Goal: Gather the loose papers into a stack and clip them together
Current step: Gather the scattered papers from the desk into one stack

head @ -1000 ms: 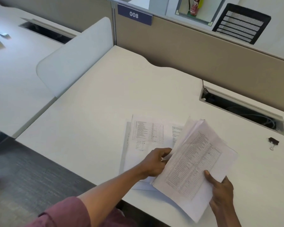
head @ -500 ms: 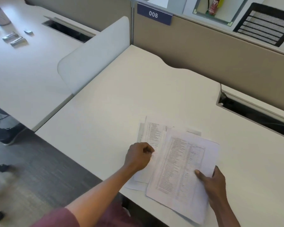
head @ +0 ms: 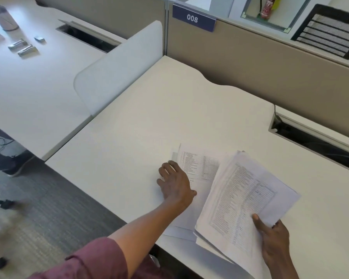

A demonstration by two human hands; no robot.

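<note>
My right hand (head: 273, 240) grips a stack of printed papers (head: 244, 200) by its near corner and holds it tilted above the white desk (head: 169, 109). A few loose sheets (head: 199, 166) with printed tables lie flat on the desk to the left of the stack and partly under it. My left hand (head: 174, 183) rests palm down on the left edge of those sheets, fingers spread, and the far left corner of the sheets curls up. No clip shows in view.
A beige partition (head: 250, 63) with a "008" sign (head: 192, 18) backs the desk. A cable slot (head: 310, 139) opens at the right rear. A white divider panel (head: 119, 65) separates a neighbouring desk holding small metal objects (head: 22, 48). Carpeted floor lies at the left.
My right hand lifted the stack off the desk and tilted it. My left hand opened from a fist and moved left onto the loose sheets' edge. The view shifted left.
</note>
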